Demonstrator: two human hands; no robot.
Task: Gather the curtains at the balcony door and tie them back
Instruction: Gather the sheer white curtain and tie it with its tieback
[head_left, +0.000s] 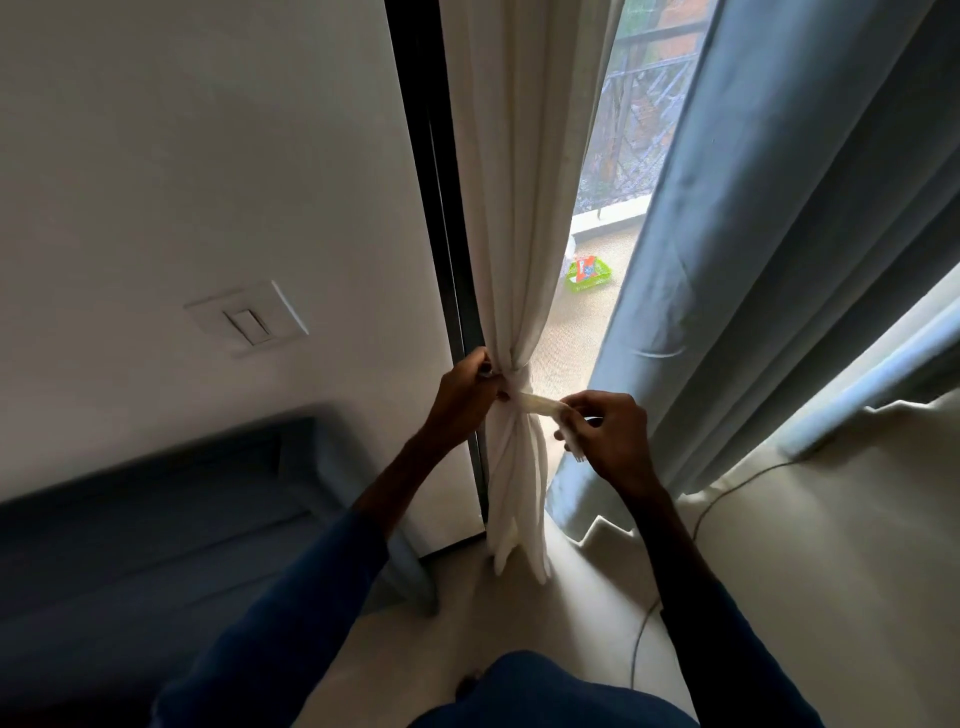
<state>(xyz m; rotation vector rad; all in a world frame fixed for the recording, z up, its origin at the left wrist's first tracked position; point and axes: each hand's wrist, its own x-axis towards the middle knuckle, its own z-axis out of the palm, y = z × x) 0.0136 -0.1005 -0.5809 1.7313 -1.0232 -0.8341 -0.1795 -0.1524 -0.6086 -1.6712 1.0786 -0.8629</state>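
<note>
I count two grips, both mine: one left grip (465, 387) and one right grip (608, 436). One tie-back strip (537, 404). Two curtains I can tell apart: one white curtain (514, 208) and one blue curtain (779, 260). One switch plate (247, 319) on the wall. One green basket (589, 273) outside. One cable (644, 623) on the floor.

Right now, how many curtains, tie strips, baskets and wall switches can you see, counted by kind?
Curtains: 2, white curtain and blue-grey curtain
Tie strip: 1, pinched by the right hand
Green basket: 1
Wall switch: 1
Total: 5
</note>
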